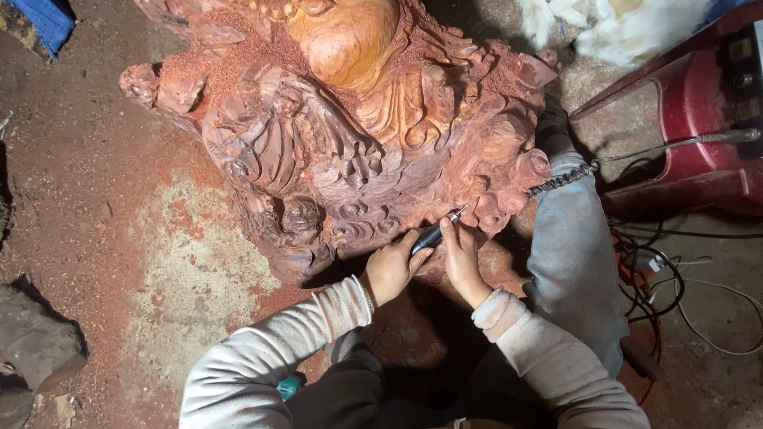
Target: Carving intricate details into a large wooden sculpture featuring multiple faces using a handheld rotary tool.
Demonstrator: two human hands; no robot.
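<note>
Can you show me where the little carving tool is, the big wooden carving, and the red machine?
Slim dark handheld carving tool [433, 234], head view, on its dark grip.
Large reddish-brown carved wooden sculpture [342, 135], head view, on its carved folds.
Red metal machine [699, 151], head view, on its sloped red side.

the carving [334, 135] is seen to be of reddish wood, rough and matt in its folds, dusted with fine sawdust, and smoother, faintly glossy on the rounded orange dome. a dark handpiece [429, 236] with a metal tip is gripped by both hands. the floor [87, 183] is coated in matt red dust. the sleeves [278, 349] are of pale, soiled cloth.
</note>
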